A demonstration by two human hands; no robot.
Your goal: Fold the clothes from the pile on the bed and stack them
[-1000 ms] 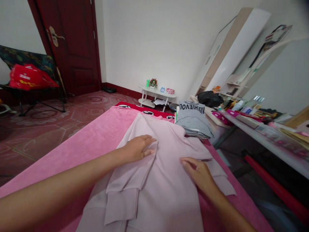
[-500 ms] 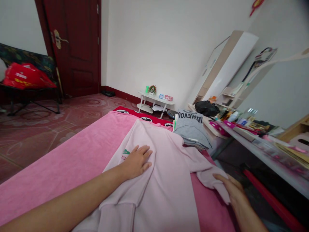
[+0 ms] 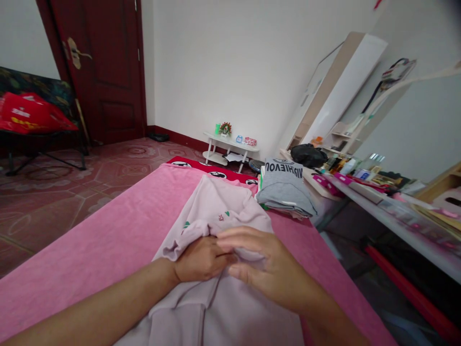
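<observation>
The long pink fleece blanket (image 3: 108, 230) spread beneath everything, and the pale pink fabric sweatshirt (image 3: 223, 197) lay lengthwise along its middle, just beside the folded grey cloth stack (image 3: 284, 187) near the far right corner. The sleeve that had stretched out to the right half a second before no longer lay there; that side had come inward across the body, leaving the garment narrower, so the sideways folding looked nearly done, though the bunched cloth likely wanted smoothing. The left hand (image 3: 201, 259) lay low on the sweatshirt, knuckles up, with gathered fabric ridged against it; its fingers were curled close together, and whether they pinched cloth could not be told. The right hand (image 3: 264, 262) arched in front from the right, palm turned inward, thumb and fingers apart, seemingly gripping nothing. Beyond them showed 2 small green prints (image 3: 226, 213)
</observation>
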